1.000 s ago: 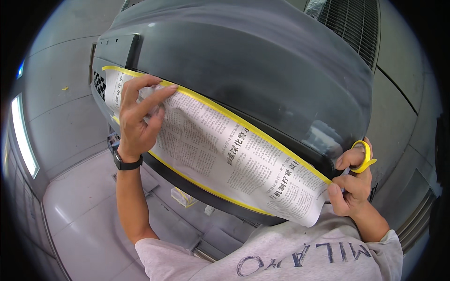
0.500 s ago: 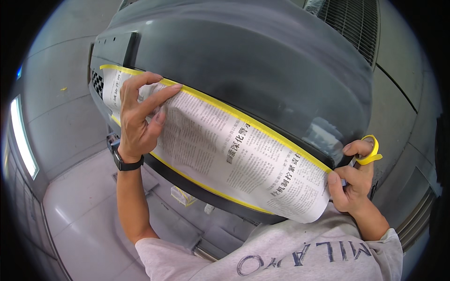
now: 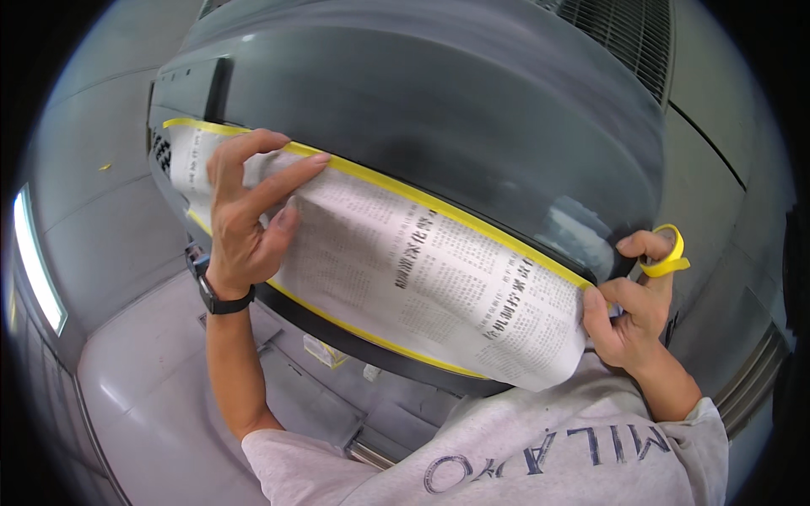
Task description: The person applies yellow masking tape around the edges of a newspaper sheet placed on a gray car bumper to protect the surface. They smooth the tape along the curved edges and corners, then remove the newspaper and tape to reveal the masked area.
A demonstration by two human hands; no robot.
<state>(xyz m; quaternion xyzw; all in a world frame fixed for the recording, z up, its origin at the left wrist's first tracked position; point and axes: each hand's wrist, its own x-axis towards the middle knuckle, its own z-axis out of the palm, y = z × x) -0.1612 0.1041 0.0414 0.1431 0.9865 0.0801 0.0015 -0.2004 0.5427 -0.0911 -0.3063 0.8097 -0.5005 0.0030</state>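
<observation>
A newspaper sheet [image 3: 363, 253] lies across the lower part of a large curved dark grey panel [image 3: 405, 93] that looks like a car bumper. Yellow masking tape [image 3: 439, 205] runs along its upper edge, and another yellow strip [image 3: 363, 328] along its lower one. With fingers apart, my left hand [image 3: 240, 215] presses its fingertips on the upper tape near the left end. At the right end, my right hand [image 3: 637, 316] pinches the sheet's upper corner between thumb and finger. Around one finger of that hand hangs a roll of yellow masking tape [image 3: 666, 251].
A dark floor grate [image 3: 620, 38] lies beyond the panel at upper right. Below the panel, a small pale object with yellow tape [image 3: 324, 352] shows on the grey surface. At far left a bright light strip [image 3: 40, 263] glows on the wall.
The panel, newspaper and hands all sit slightly farther left in view. Both hands keep their places on the sheet, and its right end hangs a little differently.
</observation>
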